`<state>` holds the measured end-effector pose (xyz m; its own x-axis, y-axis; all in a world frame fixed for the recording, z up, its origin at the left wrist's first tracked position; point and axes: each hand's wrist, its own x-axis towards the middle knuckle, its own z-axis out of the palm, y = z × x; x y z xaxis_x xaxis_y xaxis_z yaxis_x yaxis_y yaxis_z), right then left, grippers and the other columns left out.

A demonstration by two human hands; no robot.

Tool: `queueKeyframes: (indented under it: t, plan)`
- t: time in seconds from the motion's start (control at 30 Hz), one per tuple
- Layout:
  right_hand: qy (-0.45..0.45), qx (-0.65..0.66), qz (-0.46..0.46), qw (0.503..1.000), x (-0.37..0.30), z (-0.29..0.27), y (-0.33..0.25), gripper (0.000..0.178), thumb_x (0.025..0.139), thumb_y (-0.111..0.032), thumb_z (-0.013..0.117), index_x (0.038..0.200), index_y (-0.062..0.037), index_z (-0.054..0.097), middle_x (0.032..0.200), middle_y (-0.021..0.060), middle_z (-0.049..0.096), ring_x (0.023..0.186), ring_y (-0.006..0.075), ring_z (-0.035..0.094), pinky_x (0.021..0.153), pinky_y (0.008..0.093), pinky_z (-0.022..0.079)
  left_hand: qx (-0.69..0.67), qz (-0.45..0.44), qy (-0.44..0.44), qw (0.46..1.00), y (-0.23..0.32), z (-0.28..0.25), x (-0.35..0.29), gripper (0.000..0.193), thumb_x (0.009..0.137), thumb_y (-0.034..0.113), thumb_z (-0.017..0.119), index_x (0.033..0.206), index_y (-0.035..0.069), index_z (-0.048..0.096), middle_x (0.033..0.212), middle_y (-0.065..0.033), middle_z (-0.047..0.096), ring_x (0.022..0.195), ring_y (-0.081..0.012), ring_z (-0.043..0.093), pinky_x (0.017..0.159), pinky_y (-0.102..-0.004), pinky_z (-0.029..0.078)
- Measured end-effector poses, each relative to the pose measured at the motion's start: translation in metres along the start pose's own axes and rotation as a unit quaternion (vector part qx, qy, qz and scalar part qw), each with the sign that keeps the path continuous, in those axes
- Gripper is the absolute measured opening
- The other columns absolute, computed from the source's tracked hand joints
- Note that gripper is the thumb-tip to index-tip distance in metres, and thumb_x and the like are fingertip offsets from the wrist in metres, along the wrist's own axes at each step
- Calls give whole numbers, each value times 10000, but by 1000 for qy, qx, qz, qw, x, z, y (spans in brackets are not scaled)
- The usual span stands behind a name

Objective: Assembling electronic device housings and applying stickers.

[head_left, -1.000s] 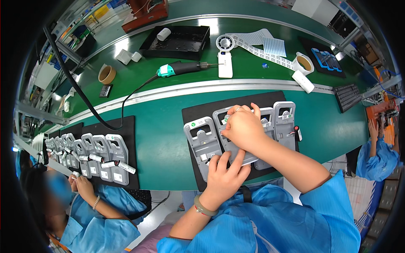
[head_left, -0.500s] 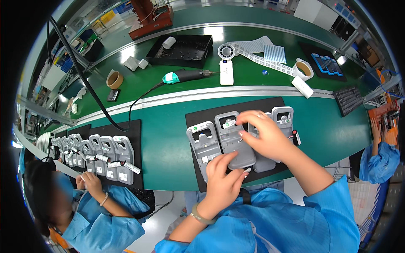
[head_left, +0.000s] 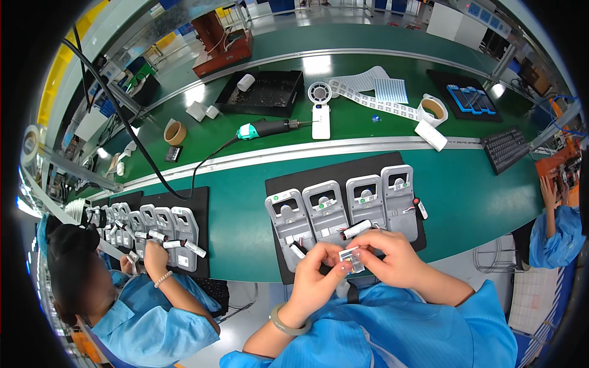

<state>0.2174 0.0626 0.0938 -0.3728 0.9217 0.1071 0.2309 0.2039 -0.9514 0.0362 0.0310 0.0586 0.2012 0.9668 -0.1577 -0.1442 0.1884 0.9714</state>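
Close to my body, at the near edge of the bench, both hands pinch one small white-and-clear rectangular piece (head_left: 351,260). My left hand (head_left: 316,277) has its thumb and fingers on one side of it. On the other side, the fingertips of my right hand (head_left: 392,259) close on it. Just beyond are several grey plastic housings (head_left: 325,211) with handle-like loops, lying on a black mat (head_left: 288,183). A white cylindrical battery (head_left: 356,229) with wires rests on the housings, and another battery (head_left: 420,208) lies by the rightmost one.
A co-worker (head_left: 141,288) at left handles similar housings (head_left: 184,230) with batteries. Across the metal rail (head_left: 245,158) lie a green-and-black electric screwdriver (head_left: 267,128), a white handheld fan (head_left: 320,119), a black tray (head_left: 264,101), a label roll (head_left: 432,109) and a keyboard (head_left: 504,149).
My hands have drawn back from the grey housings toward my body and come together on the small rectangular piece. The co-worker's hand at left has moved onto the housings there.
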Motion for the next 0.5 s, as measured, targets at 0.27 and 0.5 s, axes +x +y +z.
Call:
queueKeyframes:
  t: [0.27, 0.5]
  plan:
    - [24, -74, -49, 996, -7, -3, 8, 79, 855, -63, 644, 916, -13, 648, 766, 101, 633, 644, 240, 605, 606, 323, 472, 147, 136, 72, 977, 12, 18, 3, 93, 837, 40, 654, 927, 22, 636, 826, -70, 630, 764, -164, 573, 725, -286, 456]
    - [23, -216, -189, 957, 4, -24, 1, 116, 764, -59, 725, 854, -38, 655, 925, 86, 602, 799, 250, 606, 702, 352, 485, 376, 231, 72, 894, 8, 17, 10, 40, 818, 68, 666, 849, 60, 643, 779, -63, 621, 746, -245, 547, 715, -352, 389]
